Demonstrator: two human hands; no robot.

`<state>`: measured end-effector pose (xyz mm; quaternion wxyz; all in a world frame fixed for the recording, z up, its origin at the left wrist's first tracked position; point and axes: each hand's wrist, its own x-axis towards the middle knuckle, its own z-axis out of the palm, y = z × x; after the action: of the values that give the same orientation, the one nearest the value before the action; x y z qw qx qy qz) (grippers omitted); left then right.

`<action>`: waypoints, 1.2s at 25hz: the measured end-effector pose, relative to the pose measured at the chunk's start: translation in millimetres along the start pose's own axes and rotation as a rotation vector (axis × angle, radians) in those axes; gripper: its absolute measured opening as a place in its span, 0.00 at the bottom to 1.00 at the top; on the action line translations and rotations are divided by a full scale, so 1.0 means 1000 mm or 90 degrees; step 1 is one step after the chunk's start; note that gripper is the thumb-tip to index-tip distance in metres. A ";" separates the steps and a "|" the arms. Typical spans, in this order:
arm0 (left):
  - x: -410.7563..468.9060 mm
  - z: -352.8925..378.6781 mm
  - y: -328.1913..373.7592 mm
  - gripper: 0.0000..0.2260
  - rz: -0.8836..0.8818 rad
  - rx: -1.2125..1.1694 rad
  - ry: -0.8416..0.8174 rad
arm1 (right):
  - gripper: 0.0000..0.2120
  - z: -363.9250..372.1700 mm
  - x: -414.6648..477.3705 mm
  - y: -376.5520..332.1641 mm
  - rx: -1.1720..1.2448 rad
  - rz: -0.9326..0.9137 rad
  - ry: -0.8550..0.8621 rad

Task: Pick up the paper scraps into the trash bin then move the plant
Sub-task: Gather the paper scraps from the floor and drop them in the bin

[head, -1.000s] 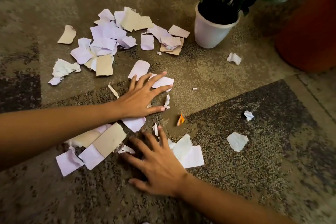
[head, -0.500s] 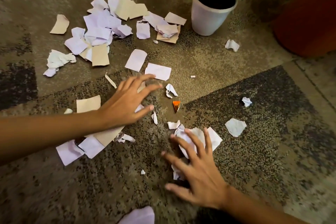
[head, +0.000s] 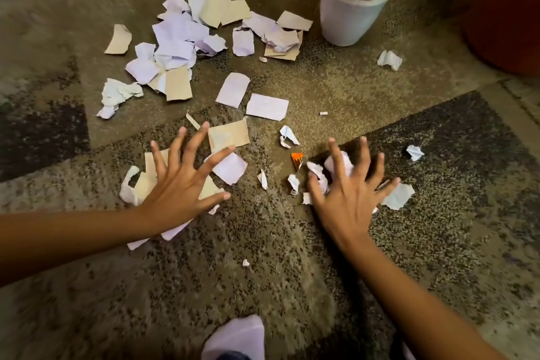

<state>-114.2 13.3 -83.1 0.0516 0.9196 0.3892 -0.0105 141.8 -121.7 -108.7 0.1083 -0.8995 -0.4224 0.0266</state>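
Paper scraps [head: 175, 38] lie scattered over the carpet [head: 263, 286], biggest heap beside the plant pot [head: 347, 23]. Left hand [head: 181, 187] & right hand [head: 349, 196] rest splayed on near pieces, gripping nothing. Risk: raking flicks small bits away; flat ones prob. slip free.

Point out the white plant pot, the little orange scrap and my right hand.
white plant pot [head: 346, 22]: head view, front wall.
orange scrap [head: 297, 159]: head view, its middle.
right hand [head: 346, 202]: head view, back of the hand.
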 end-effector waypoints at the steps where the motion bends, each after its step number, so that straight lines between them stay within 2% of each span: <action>1: 0.000 0.000 -0.005 0.36 -0.027 -0.020 -0.022 | 0.32 0.001 0.000 0.000 0.006 -0.002 -0.015; 2: 0.003 -0.002 -0.012 0.37 -0.036 -0.038 -0.042 | 0.30 0.001 -0.003 -0.002 0.015 -0.037 -0.031; 5: 0.022 -0.014 -0.038 0.38 0.008 -0.113 -0.056 | 0.23 -0.002 -0.020 -0.011 0.066 -0.261 -0.042; 6: 0.026 -0.019 -0.047 0.37 0.036 -0.126 -0.052 | 0.22 -0.003 -0.023 -0.009 0.075 -0.286 -0.020; 7: 0.028 -0.022 -0.056 0.37 0.060 -0.123 -0.044 | 0.22 -0.006 -0.024 -0.006 0.088 -0.249 0.012; 10: 0.016 -0.024 -0.074 0.37 0.081 -0.110 -0.039 | 0.25 -0.014 -0.023 0.013 0.142 0.045 0.044; 12: -0.005 -0.024 -0.085 0.38 0.130 -0.102 -0.077 | 0.26 -0.016 -0.027 0.020 0.142 0.104 0.002; 14: -0.028 -0.026 -0.095 0.34 0.210 -0.063 -0.101 | 0.27 -0.015 -0.036 0.015 0.139 0.029 -0.028; 17: -0.054 -0.031 -0.105 0.31 0.271 -0.007 -0.106 | 0.28 -0.008 -0.051 -0.009 0.172 -0.073 -0.043; 21: -0.075 -0.035 -0.120 0.35 0.322 0.026 -0.197 | 0.31 0.004 -0.068 -0.038 0.166 -0.273 -0.058; 23: -0.079 -0.037 -0.129 0.37 0.304 0.042 -0.212 | 0.32 0.012 -0.067 -0.049 0.136 -0.359 -0.049; 25: -0.079 -0.036 -0.130 0.41 0.238 0.040 -0.216 | 0.33 0.016 -0.052 -0.055 0.099 -0.355 -0.017; 27: -0.075 -0.031 -0.123 0.41 0.195 0.031 -0.210 | 0.33 0.018 -0.029 -0.055 0.075 -0.276 0.015; 30: -0.064 -0.017 -0.103 0.37 0.194 -0.021 -0.171 | 0.36 0.017 0.004 -0.052 0.110 -0.149 0.013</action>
<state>-233.5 40.5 -71.0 0.1187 0.9572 0.2356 -0.1186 102.7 -83.1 -114.2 0.1922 -0.8318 -0.5192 0.0405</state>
